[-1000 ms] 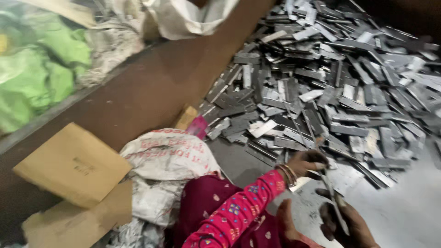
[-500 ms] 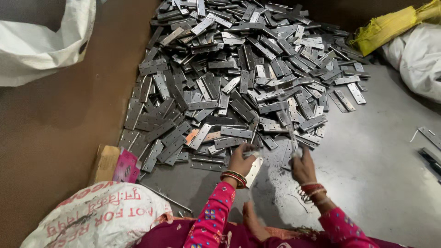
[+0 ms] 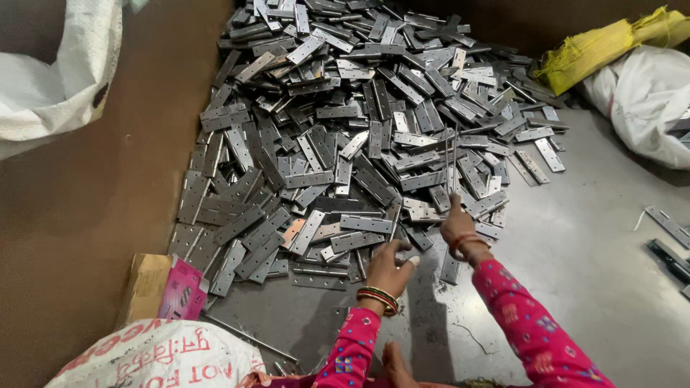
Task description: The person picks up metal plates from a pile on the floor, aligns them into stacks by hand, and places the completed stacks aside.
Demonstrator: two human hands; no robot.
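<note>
Head view: only one, looking down at a grey metal floor [image 3: 596, 251].
Pile: big heap of flat grey steel hinge plates [image 3: 359, 136] is covering the far and middle floor, loose plates trailing toward the near edge.
Left hand [image 3: 388, 269]: is resting on the near edge of the pile, fingers curled narrow over a hinge plate [image 3: 359, 241]; real grip or just touch, cannot tell. Red and gold bangles [image 3: 379, 298] are sitting on the wrist, pink patterned sleeve below.
Right hand [image 3: 458, 224]: is pinching thin long metal rods [image 3: 451, 162], closed tight on their lower ends; rods are standing nearly upright over the heap's right middle.
Left side: white woven sack [image 3: 50, 86] far left on brown floor; brown cardboard box with pink packet [image 3: 165, 287] near left; white printed sack [image 3: 158, 359] at near edge.
Right side: yellow woven bag [image 3: 596, 47] and white sack [image 3: 640, 108] far right; a few stray hinge plates [image 3: 668, 226] lying apart at right edge.
</note>
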